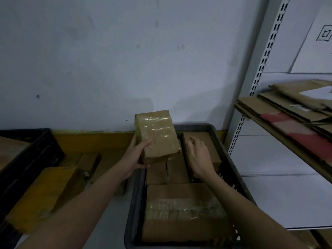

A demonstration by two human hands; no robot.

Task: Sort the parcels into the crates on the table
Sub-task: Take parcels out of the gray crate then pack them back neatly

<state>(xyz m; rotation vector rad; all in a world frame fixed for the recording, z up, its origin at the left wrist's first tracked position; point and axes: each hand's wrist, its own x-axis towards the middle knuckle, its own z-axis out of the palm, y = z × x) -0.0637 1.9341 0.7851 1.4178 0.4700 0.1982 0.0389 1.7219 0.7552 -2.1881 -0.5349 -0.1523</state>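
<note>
My left hand [133,159] grips a brown taped parcel [158,134] by its lower left corner and holds it tilted above the far left part of a dark grey crate [218,139]. My right hand [198,157] reaches into the crate with its fingers spread loosely over a cardboard parcel [206,141] at the far right; it holds nothing. The crate contains several more cardboard parcels, among them a large taped box [185,211] at the near end.
A black crate [27,151] stands at the left with a brown parcel inside. Loose parcels, one yellowish [43,196], lie on the table between the crates. A white metal rack [251,83] at the right carries flattened cardboard [287,112]. A grey wall closes the back.
</note>
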